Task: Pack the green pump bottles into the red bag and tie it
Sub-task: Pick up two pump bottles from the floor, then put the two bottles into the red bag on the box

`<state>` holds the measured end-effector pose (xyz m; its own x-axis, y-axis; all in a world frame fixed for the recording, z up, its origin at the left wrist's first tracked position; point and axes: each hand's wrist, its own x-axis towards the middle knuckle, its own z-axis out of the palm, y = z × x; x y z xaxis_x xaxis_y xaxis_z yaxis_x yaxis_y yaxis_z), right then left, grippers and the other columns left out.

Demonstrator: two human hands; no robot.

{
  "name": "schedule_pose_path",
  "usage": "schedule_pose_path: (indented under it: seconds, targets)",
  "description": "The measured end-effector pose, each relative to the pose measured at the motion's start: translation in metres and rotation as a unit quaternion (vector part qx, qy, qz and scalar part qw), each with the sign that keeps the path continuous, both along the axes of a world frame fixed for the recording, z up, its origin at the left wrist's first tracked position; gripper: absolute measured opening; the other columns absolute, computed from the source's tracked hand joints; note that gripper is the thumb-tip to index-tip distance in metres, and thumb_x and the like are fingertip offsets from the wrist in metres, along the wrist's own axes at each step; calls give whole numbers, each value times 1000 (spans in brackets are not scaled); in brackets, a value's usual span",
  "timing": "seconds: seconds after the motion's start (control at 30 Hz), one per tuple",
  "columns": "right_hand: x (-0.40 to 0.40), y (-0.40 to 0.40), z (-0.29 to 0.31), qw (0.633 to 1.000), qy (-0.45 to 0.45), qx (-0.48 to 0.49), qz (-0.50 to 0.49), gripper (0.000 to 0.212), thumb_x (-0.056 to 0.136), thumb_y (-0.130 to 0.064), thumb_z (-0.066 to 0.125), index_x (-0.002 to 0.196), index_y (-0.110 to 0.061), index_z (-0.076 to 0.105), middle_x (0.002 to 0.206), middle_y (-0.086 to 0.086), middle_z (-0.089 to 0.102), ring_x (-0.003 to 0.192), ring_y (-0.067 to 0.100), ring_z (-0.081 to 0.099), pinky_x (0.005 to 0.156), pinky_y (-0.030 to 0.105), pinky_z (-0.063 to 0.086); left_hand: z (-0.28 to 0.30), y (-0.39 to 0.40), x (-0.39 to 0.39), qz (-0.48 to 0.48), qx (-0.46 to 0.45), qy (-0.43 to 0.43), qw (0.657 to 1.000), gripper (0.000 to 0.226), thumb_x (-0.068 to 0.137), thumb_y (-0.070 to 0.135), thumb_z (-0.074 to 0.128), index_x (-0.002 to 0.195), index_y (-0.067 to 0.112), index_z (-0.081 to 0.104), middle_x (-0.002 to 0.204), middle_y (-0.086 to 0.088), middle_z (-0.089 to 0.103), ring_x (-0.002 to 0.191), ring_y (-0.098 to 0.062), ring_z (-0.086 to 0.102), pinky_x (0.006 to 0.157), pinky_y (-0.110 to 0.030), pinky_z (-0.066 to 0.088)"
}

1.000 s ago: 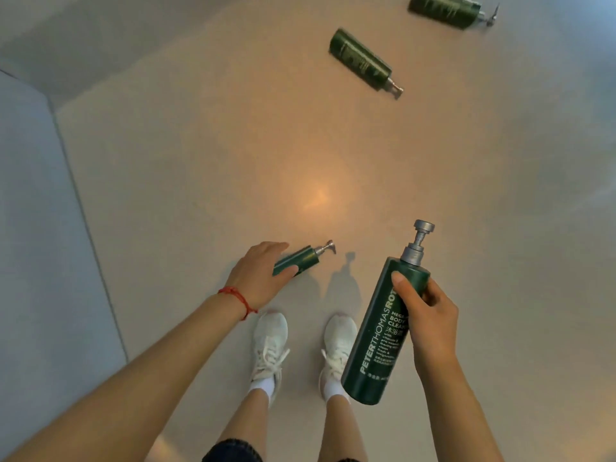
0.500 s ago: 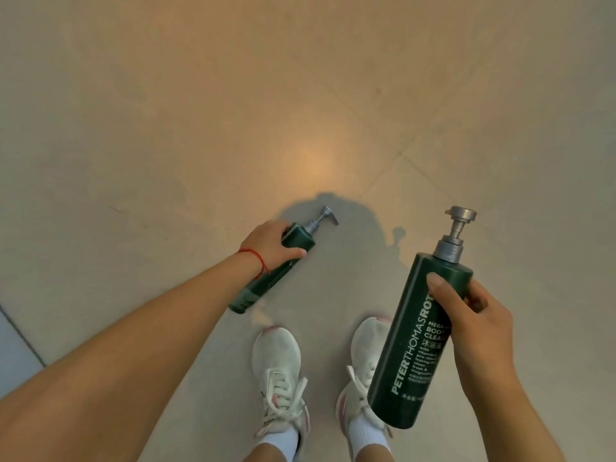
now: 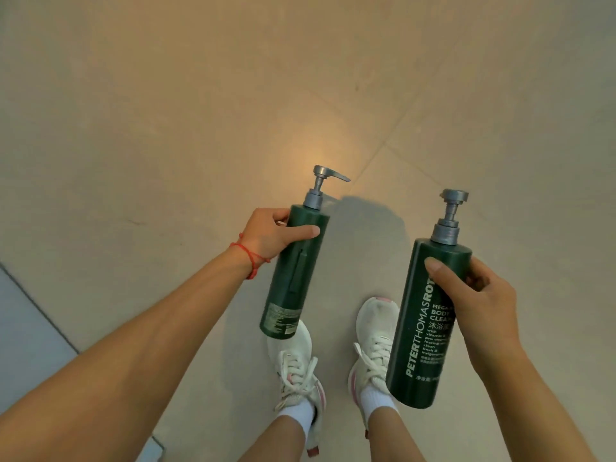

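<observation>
I hold two dark green pump bottles with grey pump heads above the floor. My left hand [image 3: 271, 233], with a red string at the wrist, grips the upper part of one green bottle [image 3: 293, 278], its back label facing me. My right hand [image 3: 473, 298] grips the shoulder of the other green bottle [image 3: 421, 331], whose white lettering faces me. Both bottles are nearly upright, pumps pointing away from me. No red bag is in view.
Beige tiled floor [image 3: 233, 95] with a diagonal grout line fills the view. My white sneakers [image 3: 373, 338] stand below the bottles. A pale grey surface [image 3: 23, 331] edges the lower left.
My left hand lifted its bottle off the floor and raised it upright. The view swung away, so the two bottles lying farther off are out of sight.
</observation>
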<state>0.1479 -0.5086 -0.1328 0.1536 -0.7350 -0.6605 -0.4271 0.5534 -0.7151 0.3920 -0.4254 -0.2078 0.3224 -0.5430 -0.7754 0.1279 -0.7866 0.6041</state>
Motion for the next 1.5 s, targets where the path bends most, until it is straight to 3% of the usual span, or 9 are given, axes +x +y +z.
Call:
schedule_pose_path:
  seconds: [0.13,0.27,0.53,0.7,0.9,1.03,1.5]
  targets:
    - [14,-14,75,999,-28,-23,-19,11,73,-23,71,76,-33,67,70,-17,71,63,0,66,51,8,47,110,-21,-1,14,-63,25,998,16,70,12,73,77,24,66,75,3,67,60,-1,64,54,-9,49]
    - [23,-33,164,996,-64,-36,-49,12,73,-24,71,84,-28,67,71,-16,72,63,1,66,51,9,47,226,-49,-7,-31,-122,28,992,20,72,11,71,80,28,65,79,3,67,63,2,64,57,-9,50]
    - [3,-76,353,989,-120,-63,-67,13,74,-24,71,87,-22,68,66,-11,72,59,2,65,49,11,47,431,-104,-29,-12,-202,-1,979,18,73,8,71,81,24,66,81,-1,67,75,-16,63,63,-16,54]
    - [-25,-99,441,981,-151,-79,-89,18,71,-26,71,88,-20,68,67,-11,72,58,3,66,48,11,47,522,-136,-60,-21,-239,-15,971,20,73,7,71,76,26,66,78,1,68,72,-15,62,61,-16,54]
    - [-65,-122,515,969,-161,-115,-150,14,72,-26,71,84,-20,68,64,-11,71,57,3,65,48,13,47,598,-168,-97,-25,-265,-19,964,18,71,9,72,73,27,67,71,10,69,62,0,64,54,-13,51]
    - [-84,-135,545,959,-166,-127,-193,12,71,-26,72,80,-20,69,62,-10,70,56,3,64,49,14,48,630,-195,-110,-46,-275,-18,960,15,71,11,73,74,25,68,68,11,70,64,0,65,55,-13,51]
    - [-107,-241,605,911,-137,-187,-341,15,70,-27,74,81,-19,70,66,-7,72,59,6,66,49,15,49,672,-358,-126,-204,-298,11,932,13,70,14,75,77,23,69,71,7,71,63,-3,66,51,-13,50]
